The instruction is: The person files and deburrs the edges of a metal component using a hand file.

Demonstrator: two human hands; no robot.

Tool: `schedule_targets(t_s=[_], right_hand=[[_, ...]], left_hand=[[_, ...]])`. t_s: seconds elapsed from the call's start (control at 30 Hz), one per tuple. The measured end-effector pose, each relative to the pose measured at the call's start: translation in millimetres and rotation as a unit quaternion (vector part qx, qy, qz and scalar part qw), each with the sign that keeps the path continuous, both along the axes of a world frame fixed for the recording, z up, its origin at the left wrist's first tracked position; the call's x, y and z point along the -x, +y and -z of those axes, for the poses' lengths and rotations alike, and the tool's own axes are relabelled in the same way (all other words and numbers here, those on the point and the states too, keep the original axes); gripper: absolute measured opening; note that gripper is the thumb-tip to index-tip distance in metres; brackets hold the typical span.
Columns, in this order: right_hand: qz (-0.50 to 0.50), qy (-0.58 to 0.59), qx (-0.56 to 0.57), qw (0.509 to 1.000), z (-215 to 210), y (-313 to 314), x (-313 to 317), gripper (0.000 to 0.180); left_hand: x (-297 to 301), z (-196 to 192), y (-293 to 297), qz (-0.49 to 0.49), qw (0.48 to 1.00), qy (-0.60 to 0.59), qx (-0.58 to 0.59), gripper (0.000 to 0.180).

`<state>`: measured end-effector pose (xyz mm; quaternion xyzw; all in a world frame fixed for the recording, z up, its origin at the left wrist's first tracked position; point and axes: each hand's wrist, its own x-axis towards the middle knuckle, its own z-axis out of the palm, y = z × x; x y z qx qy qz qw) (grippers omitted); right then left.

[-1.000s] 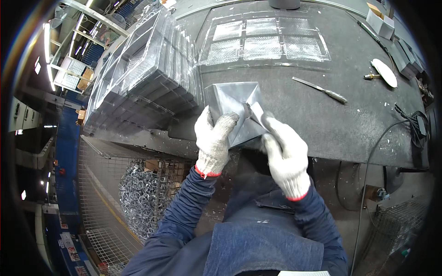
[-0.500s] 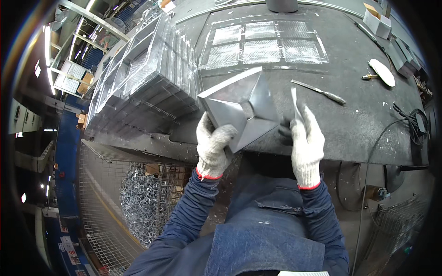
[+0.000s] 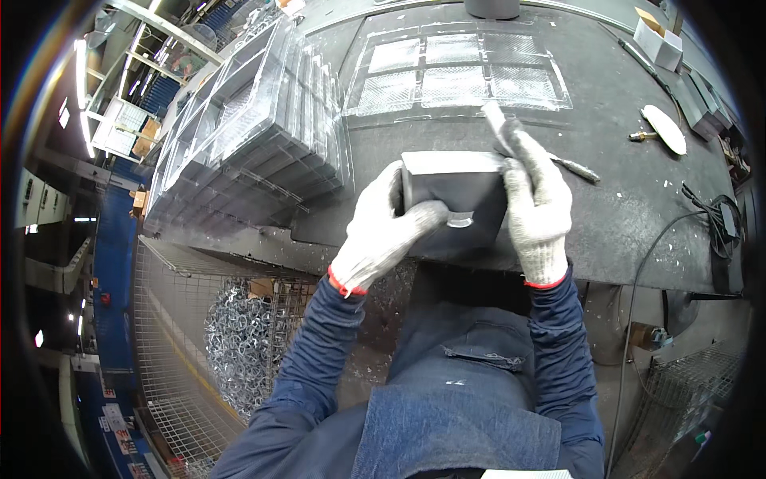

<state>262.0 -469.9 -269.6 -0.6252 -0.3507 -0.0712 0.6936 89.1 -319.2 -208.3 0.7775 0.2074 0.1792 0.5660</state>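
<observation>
A grey sheet-metal piece [image 3: 459, 195], funnel-like with flat sloping sides, is held over the near edge of the dark table. White knitted gloves with red cuffs cover both hands. My left hand [image 3: 391, 219] is closed on the piece's left side, its thumb lying across the front face beside a small curved opening. My right hand [image 3: 538, 199] touches the right edge of the piece. Between its fingers is a thin flat blade-like tool [image 3: 495, 120], pointing up and away; its handle is hidden. Behind the right hand lies a slim file-like tool [image 3: 578, 169], partly covered.
Clear plastic compartment trays [image 3: 263, 128] are stacked at the left. Another clear tray [image 3: 459, 76] lies flat at the back. A white oval object [image 3: 664, 130], a small box [image 3: 658, 44] and a coiled cable [image 3: 722, 215] are at the right. Below left, a wire basket holds metal rings [image 3: 247, 343].
The metal piece has been turned from its open funnel side to a flat, darker face. My right hand has come up and in against it, the blade-like tool with it.
</observation>
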Motion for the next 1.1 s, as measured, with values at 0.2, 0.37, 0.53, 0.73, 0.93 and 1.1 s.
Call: schedule_targets(t_s=[0.2,0.37,0.53,0.73,0.93,1.1], right_hand=[[0.082,-0.069,0.082,0.991,-4.1,-57.3,31.9,0.031],[-0.010,-0.194,0.211,0.958,-18.4,-95.6,67.1,0.052],[-0.025,-0.189,0.301,0.935,-39.2,-80.6,71.1,0.036],[-0.044,-0.163,0.368,0.914,-62.6,-80.8,74.6,0.029],[-0.026,-0.188,0.365,0.911,-41.0,-79.7,70.7,0.038],[-0.098,-0.163,0.370,0.910,-45.3,-102.1,70.1,0.038]], left_hand=[[1.7,11.0,-6.6,-0.023,0.999,-0.041,0.024,0.060],[7.0,-3.7,-19.4,-0.009,1.000,0.020,-0.006,0.069],[8.7,-16.0,-38.4,0.014,0.991,0.062,-0.119,0.062],[10.9,-12.9,-39.0,0.031,0.986,0.053,-0.155,0.067],[5.3,-22.7,-50.5,0.025,0.981,0.077,-0.174,0.066],[5.2,-21.4,-45.6,0.070,0.976,0.057,-0.197,0.065]])
